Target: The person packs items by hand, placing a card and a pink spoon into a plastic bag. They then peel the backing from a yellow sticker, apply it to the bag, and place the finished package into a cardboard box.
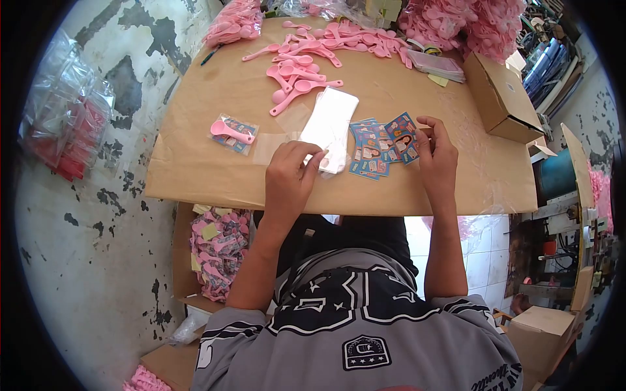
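Note:
My left hand (289, 174) is at the near end of a stack of clear plastic bags (331, 120), thumb and forefinger pinched at the top bag's edge. To the right of the bags lie several blue printed cards (370, 155), fanned over one another. My right hand (438, 155) has its thumb and forefinger closed at the edge of the rightmost card (400, 130). On the left, a pink spoon (233, 132) rests with a blue card and a clear bag. Loose pink spoons (300, 78) are heaped beyond the bags.
Bagged pink spoons (437, 23) stand at the back right, near a stack of flat packs (435, 66). An open cardboard box (499, 98) sits on the table's right side. Below the left edge, a carton holds packed spoons (220, 251). A pen (210, 55) lies at the back left.

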